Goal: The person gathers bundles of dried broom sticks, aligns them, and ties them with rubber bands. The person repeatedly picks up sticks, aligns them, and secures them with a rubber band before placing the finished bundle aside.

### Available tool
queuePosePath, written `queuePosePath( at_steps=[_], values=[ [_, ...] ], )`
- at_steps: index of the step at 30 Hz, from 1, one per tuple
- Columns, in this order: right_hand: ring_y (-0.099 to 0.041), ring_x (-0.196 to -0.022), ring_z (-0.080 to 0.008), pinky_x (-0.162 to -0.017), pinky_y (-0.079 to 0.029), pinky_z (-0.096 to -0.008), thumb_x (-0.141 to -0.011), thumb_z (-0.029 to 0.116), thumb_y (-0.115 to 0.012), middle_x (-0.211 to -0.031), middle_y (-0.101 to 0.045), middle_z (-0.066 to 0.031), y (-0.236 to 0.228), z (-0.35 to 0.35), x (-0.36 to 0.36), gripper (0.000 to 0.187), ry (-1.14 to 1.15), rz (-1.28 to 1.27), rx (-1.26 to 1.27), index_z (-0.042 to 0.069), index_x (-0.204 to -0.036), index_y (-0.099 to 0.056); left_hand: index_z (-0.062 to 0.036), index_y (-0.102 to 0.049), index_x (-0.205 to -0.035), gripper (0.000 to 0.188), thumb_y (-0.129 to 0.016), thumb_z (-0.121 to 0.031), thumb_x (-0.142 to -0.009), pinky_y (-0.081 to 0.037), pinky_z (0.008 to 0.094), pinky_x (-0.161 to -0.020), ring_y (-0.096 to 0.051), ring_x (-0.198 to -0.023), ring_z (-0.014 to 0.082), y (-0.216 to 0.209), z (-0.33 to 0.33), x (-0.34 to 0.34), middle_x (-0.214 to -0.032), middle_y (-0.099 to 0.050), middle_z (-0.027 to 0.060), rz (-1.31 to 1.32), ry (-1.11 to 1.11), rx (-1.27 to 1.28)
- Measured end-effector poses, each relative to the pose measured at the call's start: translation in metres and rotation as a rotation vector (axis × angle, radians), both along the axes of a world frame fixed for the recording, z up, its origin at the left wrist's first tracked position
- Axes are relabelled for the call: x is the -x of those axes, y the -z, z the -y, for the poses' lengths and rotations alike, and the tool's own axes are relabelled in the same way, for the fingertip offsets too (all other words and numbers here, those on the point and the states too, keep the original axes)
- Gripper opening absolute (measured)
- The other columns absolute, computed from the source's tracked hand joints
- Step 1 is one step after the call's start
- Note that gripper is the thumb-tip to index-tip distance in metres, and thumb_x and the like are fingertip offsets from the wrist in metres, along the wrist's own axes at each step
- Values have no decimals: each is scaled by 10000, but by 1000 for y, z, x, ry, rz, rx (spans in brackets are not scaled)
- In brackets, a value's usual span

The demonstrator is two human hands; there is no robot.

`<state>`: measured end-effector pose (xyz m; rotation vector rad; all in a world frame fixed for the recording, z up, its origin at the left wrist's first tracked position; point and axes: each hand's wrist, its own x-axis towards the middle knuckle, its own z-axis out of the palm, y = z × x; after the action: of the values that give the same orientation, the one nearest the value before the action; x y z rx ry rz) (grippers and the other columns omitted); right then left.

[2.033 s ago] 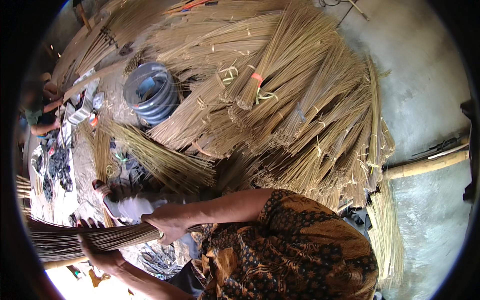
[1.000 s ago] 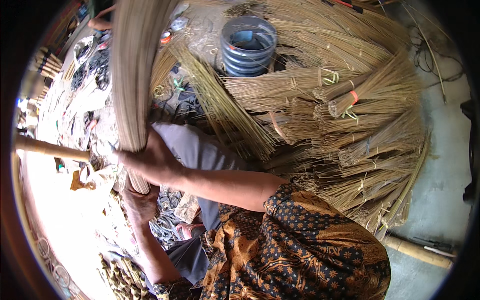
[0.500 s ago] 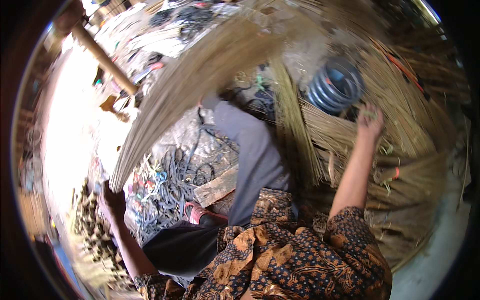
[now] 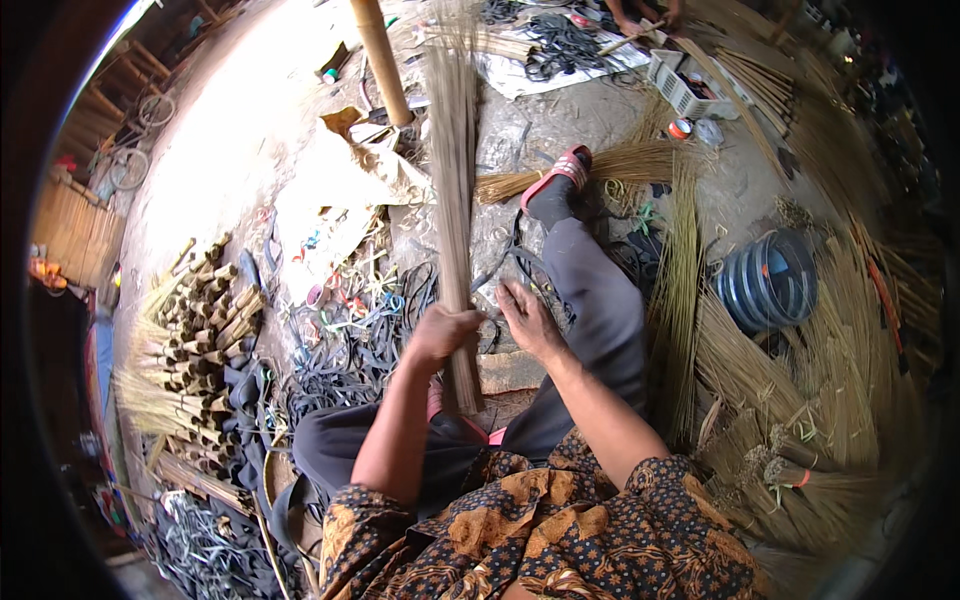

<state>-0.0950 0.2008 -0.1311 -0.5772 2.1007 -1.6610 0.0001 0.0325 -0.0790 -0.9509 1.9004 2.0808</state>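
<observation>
Your left hand (image 4: 442,334) grasped 1 straw bundle (image 4: 453,190) near its lower end. Your right hand (image 4: 532,324) hovered unclenched beside it.

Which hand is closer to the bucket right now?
Right. The right hand is left of the bucket, apart from it, with the bent leg between. The left hand is farther left, gripping the bundle.

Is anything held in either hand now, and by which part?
The left hand grips a bundle of thin stalks toward its near end; the right hand is open and empty.
</observation>
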Motion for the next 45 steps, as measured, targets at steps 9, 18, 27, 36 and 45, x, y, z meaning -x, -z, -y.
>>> queuePosePath(
  at_steps=[9,18,27,36,45],
  values=[
    [-542,-704,-114,-629,-438,-313,-955,630,-657,-780,-620,3,87,-37,-36,591,-30,589,-136,44,-924,-717,45,-753,-1007,359,-805,-274,-850,-574,403,-601,-707,-707,229,125,-63,2,-895,-747,132,336,68,-43],
    [-652,-868,-161,-766,-525,-337,-902,440,-771,-943,-716,-66,74,-36,-28,475,75,717,-197,18,-1114,-722,20,-734,-1128,317,-814,-126,-859,-595,388,-752,-725,-855,219,109,-62,-7,-1000,-758,102,162,156,-289],
    [-650,-1094,-252,-925,-548,-430,-867,356,-814,-1193,-669,-165,54,-41,-27,601,139,943,-101,-27,-1275,-596,-3,-683,-1216,345,-794,-104,-906,-636,455,-832,-759,-919,267,105,-53,-10,-1105,-756,150,186,36,-464],
    [-742,-819,-310,-684,-642,-515,-866,280,-814,-1031,-723,-218,73,-39,-23,461,107,1040,90,-18,-1182,-662,35,-697,-1183,324,-789,-72,-891,-642,425,-745,-760,-840,266,108,-53,-10,-1043,-760,158,146,9,-452],
    [-741,-773,-303,-642,-653,-488,-870,247,-787,-983,-722,-218,71,-39,-21,395,136,1130,137,-19,-1142,-678,0,-702,-1158,264,-756,-103,-921,-631,386,-701,-746,-781,227,104,-49,-12,-975,-760,122,187,20,-408]
  ],
)
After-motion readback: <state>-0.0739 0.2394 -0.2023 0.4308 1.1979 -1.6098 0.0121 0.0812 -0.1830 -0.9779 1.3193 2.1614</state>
